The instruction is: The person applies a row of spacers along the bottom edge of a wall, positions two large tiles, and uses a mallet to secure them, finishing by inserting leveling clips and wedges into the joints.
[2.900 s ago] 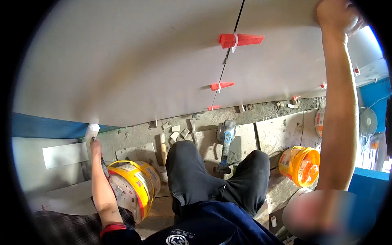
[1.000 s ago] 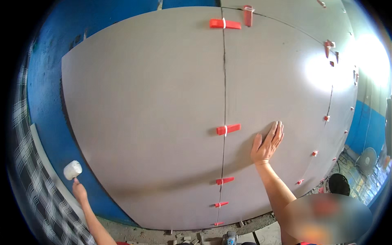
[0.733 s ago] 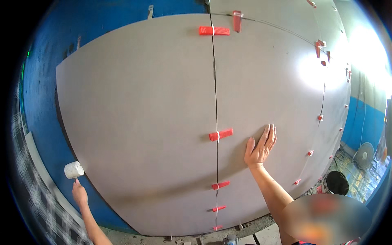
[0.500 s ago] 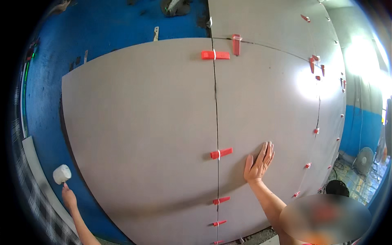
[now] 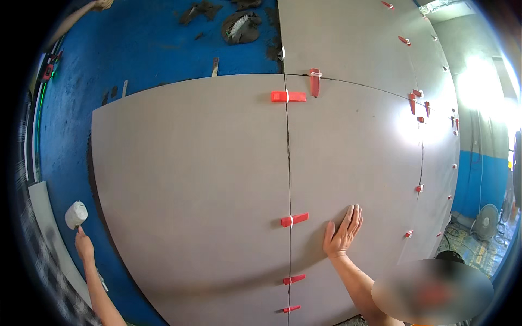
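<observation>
My left hand (image 5: 84, 245), at the lower left, is closed around the handle of a white-headed mallet (image 5: 76, 215). The mallet is up in front of the blue wall, apart from the tile's left edge. My right hand (image 5: 343, 233) lies flat, fingers up and spread, on a large grey-beige wall tile (image 5: 370, 157). Left of it is another large tile (image 5: 190, 179), with a narrow dark joint between the two. Red levelling wedges (image 5: 294, 219) in white clips straddle this joint, one of them close to my right hand.
Blue wall (image 5: 147, 32) with mortar dabs (image 5: 241, 28) shows above the left tile. Another person's hand (image 5: 101, 5) reaches in at the top left. A level tool with green light (image 5: 48, 70) stands at the left. A fan (image 5: 485, 221) is on the floor at right.
The view has tilted upward, so the tiles sit lower. Against the wall, the mallet in my left hand has risen. My right hand stays on the tile. More of the other person's arm shows.
</observation>
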Available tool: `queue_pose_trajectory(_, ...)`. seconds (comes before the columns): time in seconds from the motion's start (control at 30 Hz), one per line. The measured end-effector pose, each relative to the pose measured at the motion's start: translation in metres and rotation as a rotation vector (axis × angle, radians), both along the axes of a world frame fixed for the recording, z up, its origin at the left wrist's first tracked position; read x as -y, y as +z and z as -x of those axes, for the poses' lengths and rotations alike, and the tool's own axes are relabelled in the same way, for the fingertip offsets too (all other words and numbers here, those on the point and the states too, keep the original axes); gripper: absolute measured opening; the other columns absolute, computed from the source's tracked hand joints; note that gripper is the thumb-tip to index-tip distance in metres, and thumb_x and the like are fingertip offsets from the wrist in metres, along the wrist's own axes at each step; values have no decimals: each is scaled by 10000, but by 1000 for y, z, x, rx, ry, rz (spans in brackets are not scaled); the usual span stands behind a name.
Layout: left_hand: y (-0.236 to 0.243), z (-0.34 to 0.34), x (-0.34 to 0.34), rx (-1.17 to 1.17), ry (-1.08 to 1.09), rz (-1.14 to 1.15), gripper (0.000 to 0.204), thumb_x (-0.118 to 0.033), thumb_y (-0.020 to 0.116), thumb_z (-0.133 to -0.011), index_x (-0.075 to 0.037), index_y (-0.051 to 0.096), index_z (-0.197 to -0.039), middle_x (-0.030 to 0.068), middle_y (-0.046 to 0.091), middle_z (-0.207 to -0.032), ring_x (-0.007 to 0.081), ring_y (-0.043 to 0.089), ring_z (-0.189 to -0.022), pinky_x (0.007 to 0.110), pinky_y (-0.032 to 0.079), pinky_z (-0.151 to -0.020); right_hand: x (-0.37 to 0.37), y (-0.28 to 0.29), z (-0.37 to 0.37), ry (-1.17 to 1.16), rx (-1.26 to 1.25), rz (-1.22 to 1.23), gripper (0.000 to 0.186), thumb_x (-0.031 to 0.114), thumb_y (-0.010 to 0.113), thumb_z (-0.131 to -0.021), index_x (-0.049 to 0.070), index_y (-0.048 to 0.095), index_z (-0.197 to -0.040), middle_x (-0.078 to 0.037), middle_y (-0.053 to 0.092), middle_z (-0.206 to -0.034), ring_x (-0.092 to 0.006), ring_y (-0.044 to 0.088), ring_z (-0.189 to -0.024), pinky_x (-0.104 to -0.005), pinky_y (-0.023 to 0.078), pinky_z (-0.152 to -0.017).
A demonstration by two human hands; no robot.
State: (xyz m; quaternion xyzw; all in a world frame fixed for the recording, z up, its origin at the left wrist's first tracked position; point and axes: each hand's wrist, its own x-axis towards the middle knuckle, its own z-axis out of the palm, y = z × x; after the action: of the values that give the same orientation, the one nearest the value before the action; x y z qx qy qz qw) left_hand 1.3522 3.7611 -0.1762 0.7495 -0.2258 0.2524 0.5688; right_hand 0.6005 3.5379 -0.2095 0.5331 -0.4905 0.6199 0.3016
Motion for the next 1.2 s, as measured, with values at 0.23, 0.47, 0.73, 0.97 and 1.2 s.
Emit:
queue_pose_trajectory(0.23,33,68,6,177,93,-319,451,-327,342,-1021,43,588,-1100,259,634,-1056,458,567,-990,525,448,-848,2,2,5,-4,-26,36,734,314,501,-876,-78,255,-1445,-261,242,-1497,-423,201,-1411,-547,116,-1155)
queue_pose_trajectory(0.47,77,93,7,12,40,-149,414,-294,340,-993,-28,624,-1134,235,605,-1184,432,532,-1129,505,431,-935,17,-13,33,-176,-66,75,654,307,434,-948,-14,243,-1485,-200,239,-1540,-386,215,-1421,-492,157,-1161)
queue_pose_trajectory(0.73,123,33,-51,22,175,-37,524,-380,303,-1010,20,633,-1078,266,628,-1119,455,553,-1106,526,426,-933,14,-15,-3,-84,-74,131,626,345,374,-980,-25,265,-1473,-213,269,-1516,-377,244,-1405,-490,172,-1154)
queue_pose_trajectory(0.97,142,83,52,338,78,-216,469,-355,306,-1008,-21,632,-1048,244,637,-1075,447,575,-1042,537,446,-900,8,-9,26,-166,4,10,640,253,429,-922,3,251,-1484,-172,244,-1539,-355,189,-1441,-494,152,-1169)
queue_pose_trajectory(1.2,139,-4,2,123,-23,16,567,-419,276,-1023,42,576,-1164,257,594,-1189,449,532,-1111,512,412,-934,1,-3,-8,1,19,-1,721,340,481,-890,-62,258,-1447,-244,244,-1499,-411,185,-1419,-546,113,-1155)
